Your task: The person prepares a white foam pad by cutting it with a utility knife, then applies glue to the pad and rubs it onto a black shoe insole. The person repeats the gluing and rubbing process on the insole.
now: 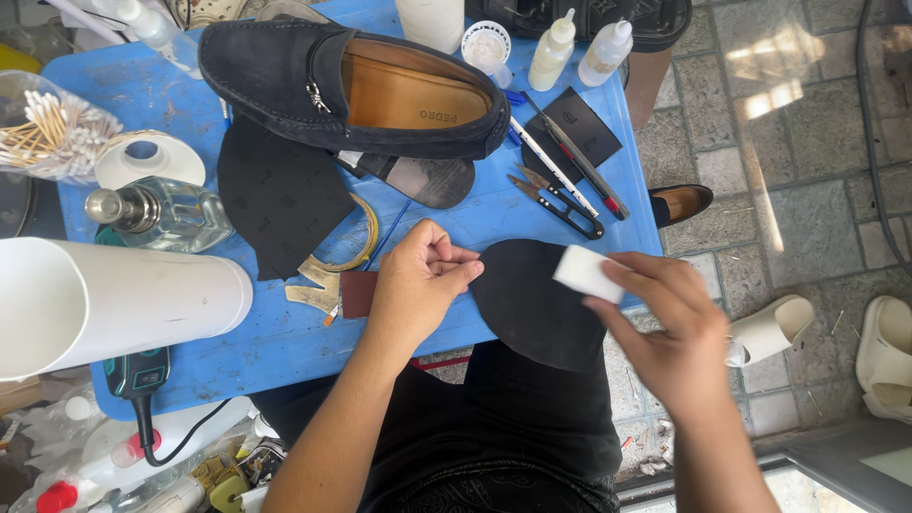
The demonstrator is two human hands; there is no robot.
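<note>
The left hand (418, 280) pinches the edge of a black rubber sole piece (532, 304). The right hand (665, 328) pinches a white block (587, 274) on top of that sole piece — both just below the dark loafer (351, 90).

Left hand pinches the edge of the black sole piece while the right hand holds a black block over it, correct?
Not quite: the block in the right hand is white, not black, as the head view shows. The left hand does pinch the edge of the black sole piece.

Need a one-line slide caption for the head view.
Left hand pinches a black sole piece at its edge; right hand presses a white block on it, over a blue table.
</note>
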